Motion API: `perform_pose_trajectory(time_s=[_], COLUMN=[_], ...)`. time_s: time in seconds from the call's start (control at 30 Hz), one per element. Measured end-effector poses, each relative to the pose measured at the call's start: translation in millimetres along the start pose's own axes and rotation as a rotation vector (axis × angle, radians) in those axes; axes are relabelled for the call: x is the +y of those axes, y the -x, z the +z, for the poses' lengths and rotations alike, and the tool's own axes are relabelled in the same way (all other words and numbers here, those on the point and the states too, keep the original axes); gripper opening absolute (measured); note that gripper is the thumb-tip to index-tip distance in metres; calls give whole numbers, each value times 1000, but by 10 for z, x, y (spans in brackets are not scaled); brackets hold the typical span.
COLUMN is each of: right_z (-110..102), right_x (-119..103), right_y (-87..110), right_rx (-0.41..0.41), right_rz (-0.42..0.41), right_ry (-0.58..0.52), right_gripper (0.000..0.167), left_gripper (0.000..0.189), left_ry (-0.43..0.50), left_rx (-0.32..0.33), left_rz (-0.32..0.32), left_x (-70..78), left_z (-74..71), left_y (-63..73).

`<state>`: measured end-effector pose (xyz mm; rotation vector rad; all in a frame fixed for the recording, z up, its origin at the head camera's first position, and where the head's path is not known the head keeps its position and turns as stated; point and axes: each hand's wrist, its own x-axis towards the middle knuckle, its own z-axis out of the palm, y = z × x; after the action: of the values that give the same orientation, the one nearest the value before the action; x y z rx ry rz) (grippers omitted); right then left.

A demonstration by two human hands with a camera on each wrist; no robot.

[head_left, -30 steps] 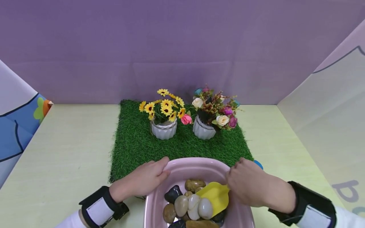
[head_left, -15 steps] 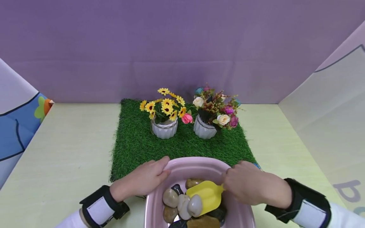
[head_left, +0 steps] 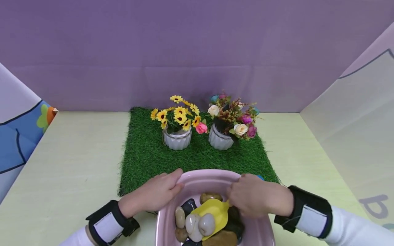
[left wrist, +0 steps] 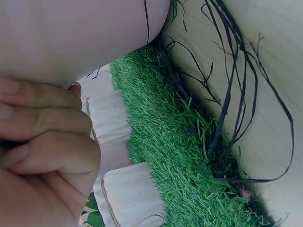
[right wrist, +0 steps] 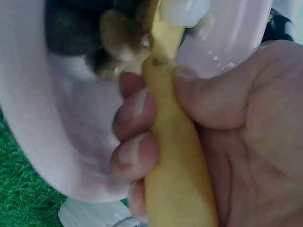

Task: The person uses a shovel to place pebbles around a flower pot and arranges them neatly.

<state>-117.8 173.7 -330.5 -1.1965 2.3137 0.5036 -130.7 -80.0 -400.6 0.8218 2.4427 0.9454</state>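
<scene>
A pink basin [head_left: 212, 173] holds several smooth stones, brown, black and pale. My left hand [head_left: 160, 191] grips its left rim; in the left wrist view the fingers [left wrist: 52, 118] curl against the basin's outer wall. Inside the basin's right side, my right hand [head_left: 255, 196] holds a yellow toy shovel [head_left: 219, 212]. Fingers and thumb wrap its thick handle [right wrist: 177, 161] in the right wrist view. The blade slopes down to the left among the stones, with a grey-white stone [head_left: 206, 224] and a white stone [head_left: 190, 223] over its left edge.
Behind the basin lies a green turf mat [head_left: 197, 160]. On it stand a pot of yellow daisies [head_left: 177, 139] and a pot of mixed roses [head_left: 220, 139]. Dark loose strands [left wrist: 236, 94] fray from the mat's edge. A small blue bit [head_left: 260, 177] shows behind my right hand.
My right hand has moved left with the shovel, pushing its blade further among the stones. Several pale stones have shifted left. The left hand and basin stay in place.
</scene>
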Motion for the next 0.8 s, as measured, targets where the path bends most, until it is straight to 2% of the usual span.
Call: perform_pose_trajectory(time_s=[0.27,0.43,0.5,0.6,0.8], right_z=[-33,-32,-29,-22,8], right_x=[17,56,38,-39,-205], right_y=[-73,-76,-86,-120,-201], right_rx=[-47,-83,-90,-87,-6], right_rz=[-43,-58,-63,-95,-132], right_ry=[-8,-135,-182,-180,-119], right_gripper=[2,2,7,7,12], left_gripper=[9,9,9,8,8], left_ry=[-22,-32,-35,-40,-49], left_rx=[3,9,8,9,3], left_rz=[-8,-12,-12,-12,-17], left_x=[1,3,3,4,13], left_z=[9,6,4,2,3], left_y=[-3,6,8,10,10])
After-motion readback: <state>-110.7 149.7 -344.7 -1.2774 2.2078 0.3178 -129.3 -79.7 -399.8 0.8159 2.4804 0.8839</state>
